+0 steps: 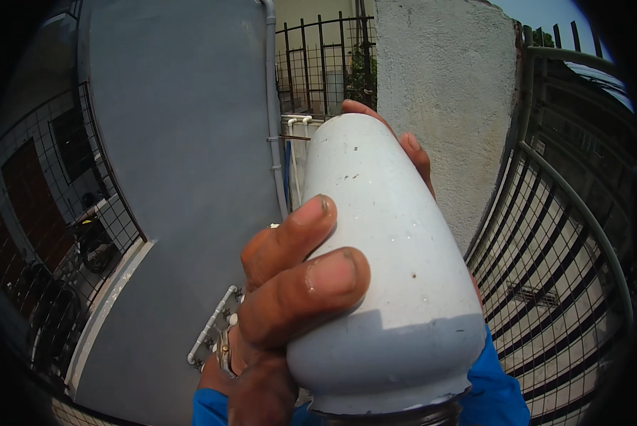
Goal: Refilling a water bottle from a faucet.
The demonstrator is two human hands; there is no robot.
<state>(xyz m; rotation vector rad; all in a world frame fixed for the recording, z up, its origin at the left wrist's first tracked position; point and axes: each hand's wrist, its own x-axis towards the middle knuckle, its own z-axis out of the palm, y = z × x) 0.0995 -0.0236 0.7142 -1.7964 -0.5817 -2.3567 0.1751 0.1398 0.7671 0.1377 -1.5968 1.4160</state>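
Observation:
Close in front of me is a white canister (382, 234), smooth and tapered, with small dark specks and a few water drops on it. It lies tilted, narrow end away from me, and its wide end has a chipped collar above a black part (389, 417) at the lower edge. My left hand (297, 284) is wrapped round its left side, two fingers lying on the surface. From behind the right side come fingertips of my right hand (416, 153), gripping it near the far end; the palm is hidden. Blue sleeves show at both arms, and a wristwatch (224, 351) on the left wrist.
A grey wall (176, 128) with a vertical pipe (272, 106) stands ahead, beside a rough concrete pillar (446, 92). Barred fencing (545, 234) closes the right side. Past the mesh fence at left is a motorbike (95, 238). A white pipe (212, 326) lies beyond my left wrist.

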